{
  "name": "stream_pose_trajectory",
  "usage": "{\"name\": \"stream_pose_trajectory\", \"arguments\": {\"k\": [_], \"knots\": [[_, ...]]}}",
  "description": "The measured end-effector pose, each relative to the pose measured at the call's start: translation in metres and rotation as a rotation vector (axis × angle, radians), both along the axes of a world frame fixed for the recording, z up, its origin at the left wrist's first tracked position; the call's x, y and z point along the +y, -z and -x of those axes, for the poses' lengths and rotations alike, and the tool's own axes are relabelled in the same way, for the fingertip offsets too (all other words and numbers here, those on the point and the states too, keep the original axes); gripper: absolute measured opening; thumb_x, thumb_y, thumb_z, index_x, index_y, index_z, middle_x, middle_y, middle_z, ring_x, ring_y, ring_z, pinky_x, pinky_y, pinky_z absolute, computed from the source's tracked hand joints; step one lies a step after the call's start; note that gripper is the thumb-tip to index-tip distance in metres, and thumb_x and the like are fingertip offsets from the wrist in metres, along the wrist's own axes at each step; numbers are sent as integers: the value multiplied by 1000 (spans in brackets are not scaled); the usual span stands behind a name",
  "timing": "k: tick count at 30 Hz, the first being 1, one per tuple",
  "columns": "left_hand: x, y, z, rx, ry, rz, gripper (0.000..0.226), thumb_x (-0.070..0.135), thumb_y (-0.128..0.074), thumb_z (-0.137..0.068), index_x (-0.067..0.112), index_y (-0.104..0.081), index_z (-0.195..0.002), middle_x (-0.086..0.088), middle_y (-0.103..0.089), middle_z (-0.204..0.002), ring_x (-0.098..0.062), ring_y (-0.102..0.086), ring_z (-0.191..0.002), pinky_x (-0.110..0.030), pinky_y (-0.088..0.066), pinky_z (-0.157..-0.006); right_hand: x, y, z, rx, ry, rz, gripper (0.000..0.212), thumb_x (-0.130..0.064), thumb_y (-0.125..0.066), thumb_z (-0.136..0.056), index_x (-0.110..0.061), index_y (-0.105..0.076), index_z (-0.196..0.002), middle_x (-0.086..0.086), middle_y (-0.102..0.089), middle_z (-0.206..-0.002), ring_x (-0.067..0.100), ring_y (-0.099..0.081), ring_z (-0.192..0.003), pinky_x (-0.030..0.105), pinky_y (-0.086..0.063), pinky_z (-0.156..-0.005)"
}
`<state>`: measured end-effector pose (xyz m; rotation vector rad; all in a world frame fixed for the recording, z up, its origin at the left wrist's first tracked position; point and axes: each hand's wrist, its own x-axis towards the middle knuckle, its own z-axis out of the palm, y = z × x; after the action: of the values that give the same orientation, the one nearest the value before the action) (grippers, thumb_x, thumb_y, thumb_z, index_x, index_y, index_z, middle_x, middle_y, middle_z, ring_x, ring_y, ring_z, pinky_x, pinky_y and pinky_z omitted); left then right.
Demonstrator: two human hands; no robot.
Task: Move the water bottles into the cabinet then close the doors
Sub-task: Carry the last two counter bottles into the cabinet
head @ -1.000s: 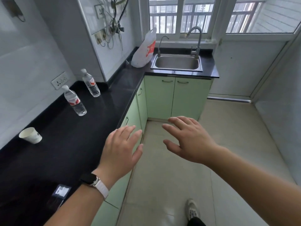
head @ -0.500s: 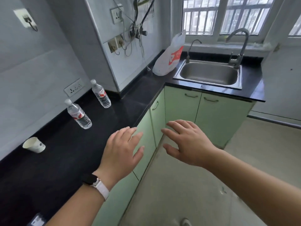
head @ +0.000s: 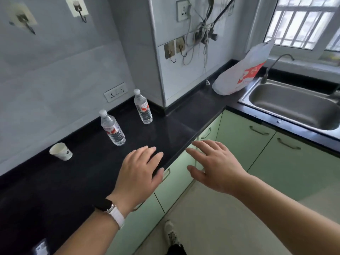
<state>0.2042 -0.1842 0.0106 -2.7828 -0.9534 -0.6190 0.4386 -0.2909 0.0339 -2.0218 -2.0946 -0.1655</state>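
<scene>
Two clear water bottles with red labels stand upright on the black countertop (head: 77, 181): the nearer bottle (head: 112, 128) and the farther bottle (head: 143, 107) by the wall corner. My left hand (head: 139, 173), with a watch on its wrist, hovers open over the counter's front edge, short of the nearer bottle. My right hand (head: 213, 165) is open, fingers spread, in front of the light green cabinet doors (head: 241, 142) below the counter. All the doors I can see are shut. Neither hand holds anything.
A white paper cup (head: 61, 151) stands on the counter at the left. A white and red plastic bag (head: 242, 70) lies beside the steel sink (head: 292, 105). Cables and hooks hang on the wall. A small dark device (head: 40, 247) lies at the counter's near end. My shoe (head: 170, 234) is on the tiled floor.
The view has moved closer to the counter and turned left. Both open hands have advanced toward the counter edge and the bottles look nearer. Nothing was picked up.
</scene>
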Motion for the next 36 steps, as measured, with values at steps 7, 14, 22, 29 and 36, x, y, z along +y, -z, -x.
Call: {"name": "stream_pose_trajectory", "arguments": {"k": [7,14,22,29,36], "knots": [[96,15,1,-44,-50,48,42,37,-56,-93,14,-68,-126,-9,-66,-127,-32,-59,-122,-52,-49,-99,104,-5,-3,-9,-48,-33,53,-56,-44,-89,-23,-62,-127,-2,-61,-125,26,-58,-116,41,-46,-97],[176,25,22,-58,-131,62,45,39,-52,-92,14,-70,-124,-9,-68,-126,-31,-61,-120,-48,-49,-99,204,2,8,6,-73,-11,55,-57,-41,-89,-23,-61,-128,1,-61,-127,28,-58,-117,45,-47,-97],[219,45,50,-127,-365,212,44,40,-50,-90,12,-72,-116,-3,-69,-113,-25,-63,-106,-42,-55,-82,285,23,11,82,-95,91,58,-60,-39,-89,-26,-55,-134,-3,-58,-132,26,-54,-122,44,-45,-99],[247,65,44,-428,-790,448,32,32,-67,-91,15,-66,-119,-2,-67,-118,-27,-60,-111,-37,-49,-84,361,45,-8,240,-97,194,53,-53,-50,-93,-26,-48,-138,-5,-51,-135,24,-47,-126,41,-41,-102],[274,84,26,-785,-1067,736,77,35,-83,-81,13,-45,-145,-6,-54,-143,-22,-52,-132,-39,-45,-107,436,62,-30,502,-55,320,64,-56,-55,-89,-25,-38,-142,-3,-47,-141,21,-47,-125,39,-45,-95]]}}
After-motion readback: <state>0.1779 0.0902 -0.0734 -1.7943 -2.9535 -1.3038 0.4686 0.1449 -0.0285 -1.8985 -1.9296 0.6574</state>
